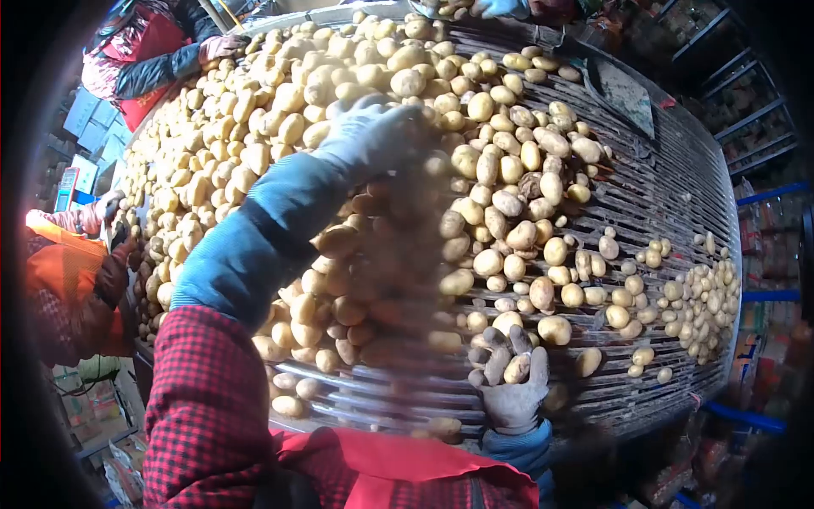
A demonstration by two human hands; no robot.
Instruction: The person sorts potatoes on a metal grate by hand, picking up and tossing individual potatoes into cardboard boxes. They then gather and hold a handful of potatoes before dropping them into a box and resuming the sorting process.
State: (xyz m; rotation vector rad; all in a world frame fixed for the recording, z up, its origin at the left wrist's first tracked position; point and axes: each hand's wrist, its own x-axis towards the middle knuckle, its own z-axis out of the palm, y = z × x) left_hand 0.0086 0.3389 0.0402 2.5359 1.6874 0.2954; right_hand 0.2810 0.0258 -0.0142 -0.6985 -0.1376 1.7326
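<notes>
Potatoes (pixel 318 81) lie in a deep heap over a slatted sorting table (pixel 670 182). My left hand (pixel 365 131), in a pale glove, reaches across the middle of the heap with its back up. Its fingers are blurred by motion, and what lies under them is hidden. Below it a brownish blurred streak crosses the potatoes. Close to my body, my right hand (pixel 511 390) wears a grey glove with dirt-darkened fingertips. Its fingers curl round a small potato (pixel 517 369), close above the slats.
At the upper left a person's gloved hand (pixel 222 48) rests at the heap's edge. Another person in an orange garment (pixel 64 276) stands at the left. A blue-gloved hand (pixel 500 8) shows at the far edge. Smaller potatoes (pixel 704 310) gather at the right end. A flat board (pixel 623 95) lies at the far right.
</notes>
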